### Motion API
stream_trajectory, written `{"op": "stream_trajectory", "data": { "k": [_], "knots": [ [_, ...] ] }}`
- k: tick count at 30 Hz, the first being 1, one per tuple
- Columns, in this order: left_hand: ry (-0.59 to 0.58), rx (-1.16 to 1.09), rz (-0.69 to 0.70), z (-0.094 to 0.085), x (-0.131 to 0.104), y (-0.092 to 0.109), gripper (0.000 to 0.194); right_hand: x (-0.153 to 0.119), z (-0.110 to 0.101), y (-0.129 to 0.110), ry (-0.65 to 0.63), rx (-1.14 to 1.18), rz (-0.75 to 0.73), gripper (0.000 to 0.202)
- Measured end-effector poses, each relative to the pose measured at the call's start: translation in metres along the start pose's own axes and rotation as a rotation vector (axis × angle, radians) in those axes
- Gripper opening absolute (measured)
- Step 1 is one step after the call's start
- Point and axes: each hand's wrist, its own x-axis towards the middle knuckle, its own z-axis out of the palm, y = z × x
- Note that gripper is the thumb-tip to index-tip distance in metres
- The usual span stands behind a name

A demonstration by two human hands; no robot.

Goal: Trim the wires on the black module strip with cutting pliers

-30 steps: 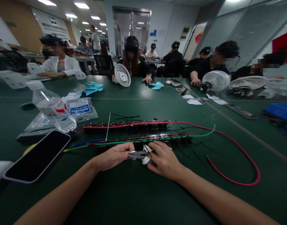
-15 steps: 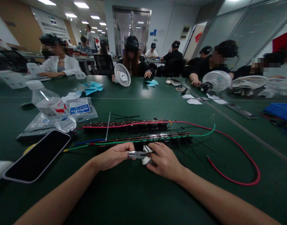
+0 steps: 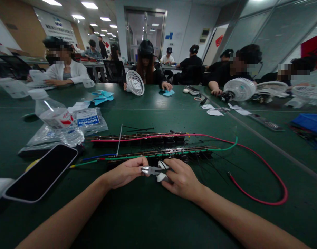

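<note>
My right hand is closed around the white handles of small metal pliers. At the pliers' jaws, my left hand has its thumb and fingers pinched together; anything between them is too small to make out. Just beyond both hands lies a black strip with a green wire along it. Farther back is a second black strip with a red wire, which curls round to the right. A pale cable tie stands up between the strips at their left part. Thin black pieces lie scattered around.
On the left are a phone, a plastic bottle and a clear bag with a blue label. Across the table, people handle white fan parts and blue blades. A blue tray sits at the right.
The pliers' handles have spread slightly apart in my right hand. My left hand has hardly moved. Across the table, a person's hand has come down onto a blue fan blade.
</note>
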Motion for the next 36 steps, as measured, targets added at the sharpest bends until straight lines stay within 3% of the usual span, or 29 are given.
{"op": "stream_trajectory", "data": {
  "k": [11,18,27,36],
  "knots": [
    [0.016,-0.017,0.011,-0.0005,0.0003,-0.0007,0.009,0.0036,-0.0028,-0.0016,-0.038,-0.010,0.042,0.013],
    [0.021,-0.029,0.017,-0.0011,0.0008,-0.0007,0.009,0.0062,-0.0067,-0.0029,-0.074,0.008,0.083,0.026],
    [0.020,-0.022,0.018,-0.0016,0.0000,-0.0001,0.013,0.0063,-0.0075,-0.0032,-0.083,-0.002,0.100,0.029],
    [0.024,-0.029,0.017,-0.0014,0.0005,0.0001,0.013,0.0053,-0.0066,-0.0002,-0.082,-0.016,0.056,0.024]
  ]
}}
